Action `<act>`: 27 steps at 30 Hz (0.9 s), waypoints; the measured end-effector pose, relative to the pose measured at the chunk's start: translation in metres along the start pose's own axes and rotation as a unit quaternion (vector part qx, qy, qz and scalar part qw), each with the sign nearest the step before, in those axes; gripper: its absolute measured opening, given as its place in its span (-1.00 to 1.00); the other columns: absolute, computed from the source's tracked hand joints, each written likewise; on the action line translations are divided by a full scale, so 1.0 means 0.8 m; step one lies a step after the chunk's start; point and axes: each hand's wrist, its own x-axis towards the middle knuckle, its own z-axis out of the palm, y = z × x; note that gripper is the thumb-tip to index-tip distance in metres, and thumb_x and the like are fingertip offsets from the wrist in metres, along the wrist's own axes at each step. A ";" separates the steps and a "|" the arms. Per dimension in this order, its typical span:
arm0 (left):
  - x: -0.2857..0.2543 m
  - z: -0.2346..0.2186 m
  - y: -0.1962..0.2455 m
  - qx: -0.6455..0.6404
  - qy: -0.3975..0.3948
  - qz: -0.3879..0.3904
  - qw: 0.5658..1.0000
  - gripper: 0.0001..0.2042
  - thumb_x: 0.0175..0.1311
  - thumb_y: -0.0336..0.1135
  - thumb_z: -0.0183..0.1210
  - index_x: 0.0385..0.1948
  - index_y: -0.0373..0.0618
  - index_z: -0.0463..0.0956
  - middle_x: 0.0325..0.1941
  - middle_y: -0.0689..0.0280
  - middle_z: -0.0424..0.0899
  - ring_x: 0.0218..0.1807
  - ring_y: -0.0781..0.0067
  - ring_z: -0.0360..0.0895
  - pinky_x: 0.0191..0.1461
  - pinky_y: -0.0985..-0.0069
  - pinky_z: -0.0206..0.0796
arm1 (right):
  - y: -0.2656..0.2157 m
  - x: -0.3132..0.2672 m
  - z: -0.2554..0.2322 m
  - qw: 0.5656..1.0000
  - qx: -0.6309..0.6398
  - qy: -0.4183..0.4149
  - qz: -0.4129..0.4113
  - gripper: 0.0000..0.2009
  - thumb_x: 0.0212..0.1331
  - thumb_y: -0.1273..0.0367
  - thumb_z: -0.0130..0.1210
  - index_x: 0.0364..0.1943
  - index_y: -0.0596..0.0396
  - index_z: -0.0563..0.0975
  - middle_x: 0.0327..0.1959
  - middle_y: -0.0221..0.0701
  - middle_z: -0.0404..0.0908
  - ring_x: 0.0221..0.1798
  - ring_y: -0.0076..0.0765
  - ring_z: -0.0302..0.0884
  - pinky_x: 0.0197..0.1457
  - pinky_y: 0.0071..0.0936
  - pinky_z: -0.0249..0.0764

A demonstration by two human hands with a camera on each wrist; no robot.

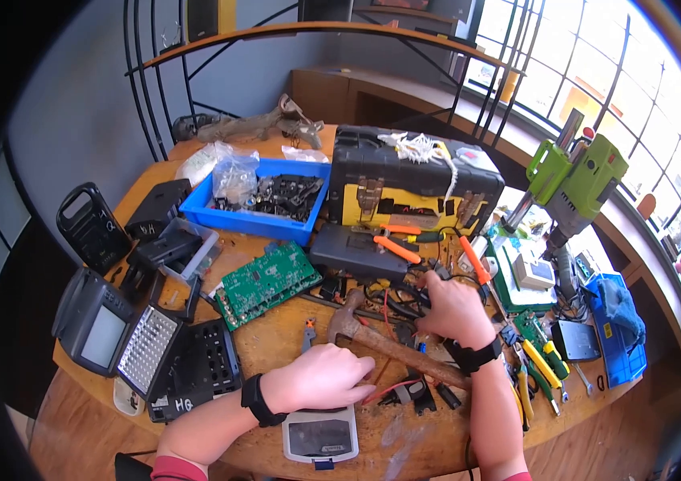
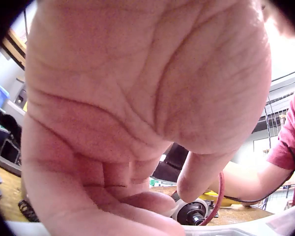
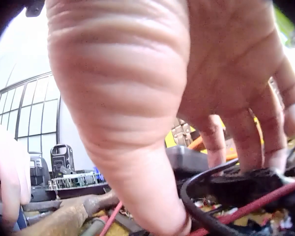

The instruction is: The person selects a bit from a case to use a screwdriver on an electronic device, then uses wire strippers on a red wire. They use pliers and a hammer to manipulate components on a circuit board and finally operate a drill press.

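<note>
My left hand (image 1: 320, 378) hovers over the front of the table, just behind a small clear-lidded case (image 1: 322, 438). Its fingers bend loosely, with a gap to the thumb in the left wrist view, and a red wire (image 2: 221, 196) passes behind the thumb. Further back on the right, my right hand (image 1: 459, 311) reaches down into a pile of cables and parts. Its spread fingers touch a black piece (image 3: 236, 186), partly hidden, while a black cable (image 3: 188, 191) loops beside the thumb. A hammer (image 1: 404, 355) with a wooden handle lies between the hands, its handle end under the right forearm.
Left of the hammer lies a green circuit board (image 1: 264, 284). A blue tray (image 1: 256, 227) of black parts and a black-yellow toolbox (image 1: 416, 180) stand behind. Several pliers and screwdrivers (image 1: 541, 365) lie right of the right arm, near a green drill on a stand (image 1: 585, 180).
</note>
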 end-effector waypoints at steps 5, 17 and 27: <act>-0.001 -0.003 0.005 0.019 0.011 -0.002 1.000 -0.68 0.39 -0.06 0.19 -0.27 -0.20 0.60 -0.49 -0.02 0.70 -0.37 -0.11 0.70 -0.24 0.09 0.55 | 0.008 -0.002 -0.014 0.997 0.012 0.076 -0.029 -0.55 -0.11 0.31 0.38 -0.03 0.06 0.59 -0.31 -0.19 0.73 -0.15 0.03 0.72 -0.04 -0.14 0.59; -0.001 0.004 0.005 0.028 0.050 0.016 0.998 -0.67 0.34 -0.11 0.22 -0.43 -0.23 0.50 -0.59 0.01 0.64 -0.44 -0.11 0.67 -0.32 0.08 0.54 | 0.056 -0.005 -0.051 0.985 0.166 0.046 0.009 -0.63 0.27 0.13 0.32 -0.02 0.12 0.67 -0.26 -0.15 0.76 -0.19 -0.08 0.73 -0.02 -0.21 0.57; 0.001 -0.005 0.011 0.038 -0.008 -0.025 0.999 -0.68 0.40 -0.08 0.18 -0.26 -0.22 0.59 -0.46 -0.01 0.71 -0.33 -0.09 0.70 -0.19 0.09 0.53 | 0.138 -0.019 -0.052 0.971 0.136 -0.006 0.197 -0.66 0.30 0.10 0.24 -0.09 0.05 0.73 -0.26 -0.20 0.77 -0.17 -0.10 0.73 -0.01 -0.21 0.56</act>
